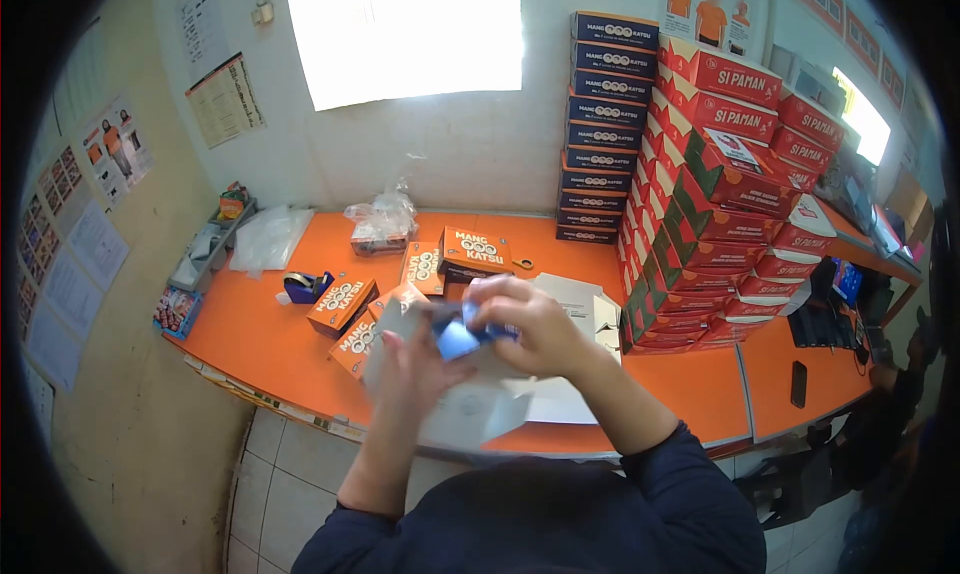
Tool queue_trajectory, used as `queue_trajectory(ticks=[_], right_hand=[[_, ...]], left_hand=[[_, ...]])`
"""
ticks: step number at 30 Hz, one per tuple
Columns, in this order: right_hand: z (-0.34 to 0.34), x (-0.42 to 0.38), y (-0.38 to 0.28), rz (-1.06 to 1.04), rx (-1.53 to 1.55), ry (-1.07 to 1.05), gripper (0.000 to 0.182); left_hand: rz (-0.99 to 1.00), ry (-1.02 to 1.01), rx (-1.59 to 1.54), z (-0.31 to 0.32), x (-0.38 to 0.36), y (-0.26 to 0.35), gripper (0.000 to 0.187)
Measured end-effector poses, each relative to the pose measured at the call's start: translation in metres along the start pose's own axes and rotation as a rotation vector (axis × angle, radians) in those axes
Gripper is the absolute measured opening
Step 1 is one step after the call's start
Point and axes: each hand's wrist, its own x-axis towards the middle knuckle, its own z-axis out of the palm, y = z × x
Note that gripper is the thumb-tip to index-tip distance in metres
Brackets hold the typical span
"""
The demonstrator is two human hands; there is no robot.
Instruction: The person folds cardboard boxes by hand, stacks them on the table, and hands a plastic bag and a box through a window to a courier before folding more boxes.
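Note:
In front of my body a partly folded cardboard box [485,414] is held up, pale grey-white with a dark blue portion near its top, blurred by motion. My left hand [408,379] grips its left side, thumb pointing up. From above right, my right hand [540,324] curls its fingers over the blue part. Flat white cardboard [570,399] lies on the table under my right forearm. Just beyond my hands are several orange "Mang Katsu" boxes, among them a closed one [475,249] at the back and another [342,302] at the left.
Tall stacks of red "Si Paman" boxes [735,189] and dark "Mang Katsu" boxes [608,114] stand right on the orange table [270,339]. A tape dispenser [305,286], plastic bags [270,239] and scissors [522,263] lie about. A phone [798,384] and another person are at right.

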Motion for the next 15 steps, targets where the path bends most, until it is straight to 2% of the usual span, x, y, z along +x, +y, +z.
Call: queue_trajectory(ticks=[1,2,3,4,6,7,10,11,13,15], right_hand=[[-0.008,0.0,-0.007,-0.082,0.028,-0.143,0.023],[-0.012,0.0,-0.013,-0.167,0.057,-0.288,0.021],[-0.007,-0.003,-0.021,-0.183,0.119,-0.199,0.022],[-0.007,-0.004,-0.031,-0.196,0.131,-0.074,0.021],[0.011,-0.013,-0.038,-0.069,0.462,0.388,0.02],[0.02,-0.013,-0.043,0.018,0.6,0.575,0.02],[0.011,-0.009,-0.038,-0.007,0.018,0.379,0.021],[0.011,-0.009,-0.036,-0.004,-0.034,0.313,0.021],[0.003,-0.01,-0.03,-0.093,0.079,0.16,0.021],[-0.004,-0.016,-0.024,-0.108,0.188,0.074,0.021]], left_hand=[[-0.016,-0.007,-0.139,0.01,-0.003,0.025,0.062],[-0.017,0.067,-0.037,0.012,-0.004,0.031,0.062],[0.021,0.249,0.009,0.008,-0.004,0.024,0.053],[0.018,0.202,-0.112,0.01,-0.008,0.023,0.039],[0.132,0.089,-0.131,0.028,-0.008,0.018,0.03],[0.175,0.163,-0.089,0.043,-0.009,0.011,0.025],[0.312,0.34,0.116,0.063,-0.012,-0.017,0.019],[0.319,0.376,0.188,0.061,-0.014,-0.017,0.018],[0.33,0.444,0.33,0.053,-0.017,-0.012,0.017],[0.3,0.351,0.406,0.05,-0.018,0.002,0.016]])
